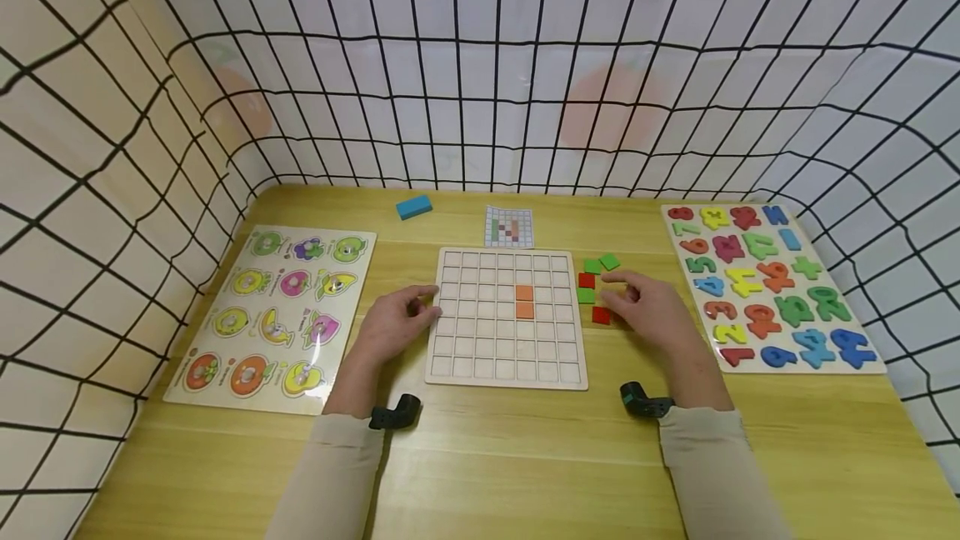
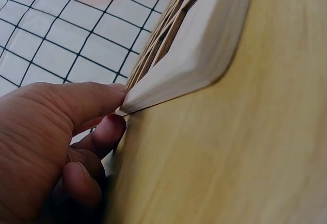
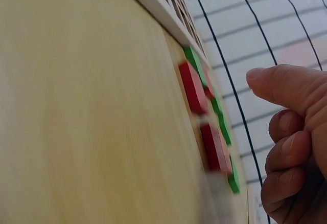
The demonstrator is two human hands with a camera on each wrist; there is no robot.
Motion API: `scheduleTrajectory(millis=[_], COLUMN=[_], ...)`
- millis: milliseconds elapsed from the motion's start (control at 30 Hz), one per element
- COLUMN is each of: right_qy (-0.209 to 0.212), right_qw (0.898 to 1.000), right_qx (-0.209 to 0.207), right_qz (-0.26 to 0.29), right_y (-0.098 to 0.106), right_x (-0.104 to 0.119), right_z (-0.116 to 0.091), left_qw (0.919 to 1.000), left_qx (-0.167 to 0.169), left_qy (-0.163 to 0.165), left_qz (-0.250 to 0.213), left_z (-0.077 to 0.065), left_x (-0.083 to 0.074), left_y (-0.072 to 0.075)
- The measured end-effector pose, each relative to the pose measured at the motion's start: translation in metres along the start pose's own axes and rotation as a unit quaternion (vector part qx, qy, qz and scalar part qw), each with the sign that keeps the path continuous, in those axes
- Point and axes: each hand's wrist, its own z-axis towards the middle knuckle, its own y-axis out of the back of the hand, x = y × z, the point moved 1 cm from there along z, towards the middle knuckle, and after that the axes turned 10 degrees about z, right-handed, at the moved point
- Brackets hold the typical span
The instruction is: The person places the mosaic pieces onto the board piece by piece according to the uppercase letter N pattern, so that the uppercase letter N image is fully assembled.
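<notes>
A wooden grid board (image 1: 507, 387) lies flat, with two orange square tiles (image 1: 524, 301) side by side in its cells. At its left edge, the thumb and index finger of my left hand (image 1: 393, 323) touch the wood; in the left wrist view the thumb (image 2: 94, 98) meets the board's side (image 2: 189, 70). My right hand (image 1: 648, 307) hovers over loose tiles at the board's right, thumb and index apart and nothing between them. Those are green tiles (image 1: 610, 262) and red tiles (image 1: 601, 316). The right wrist view shows a red tile (image 3: 193, 88) near the hand.
A small pattern card (image 1: 509, 227) lies behind the board, and a blue block (image 1: 414, 207) farther left. A fruit puzzle board (image 1: 273, 319) is at the left. A number puzzle board (image 1: 772, 290) lies at the right. Black netting (image 1: 495, 65) over white cloth encloses the table.
</notes>
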Motion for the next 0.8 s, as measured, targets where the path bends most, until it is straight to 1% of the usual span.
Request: scheduleTrajectory(millis=[100, 200, 367, 467, 533, 700, 800], right_qy=[-0.016, -0.039, -0.085, -0.099, -0.093, -0.061, -0.056], right_qw=[1.0, 0.999, 0.996, 0.994, 0.995, 0.998, 0.998], right_qx=[-0.013, -0.015, -0.003, 0.008, 0.012, 0.014, 0.019], right_qz=[0.01, 0.026, 0.037, 0.035, 0.033, 0.024, 0.022], right_y=[0.008, 0.015, 0.021, 0.023, 0.024, 0.026, 0.026], right_x=[-0.008, -0.015, -0.026, -0.033, -0.036, -0.04, -0.041], right_z=[-0.002, -0.004, -0.005, -0.006, -0.007, -0.007, -0.007], left_qw=[1.0, 1.0, 1.0, 1.0, 1.0, 1.0, 1.0], left_qx=[0.0, 0.0, 0.0, 0.0, -0.001, -0.001, -0.002], left_qy=[0.001, 0.001, 0.002, 0.004, 0.005, 0.006, 0.004], left_qz=[-0.001, -0.002, -0.001, 0.0, 0.001, -0.001, -0.001], left_z=[0.0, 0.0, 0.0, 0.001, 0.001, 0.001, 0.0], left_x=[0.0, 0.0, 0.0, 0.0, 0.0, 0.001, 0.001], left_y=[0.0, -0.001, -0.001, -0.001, -0.001, -0.001, -0.002])
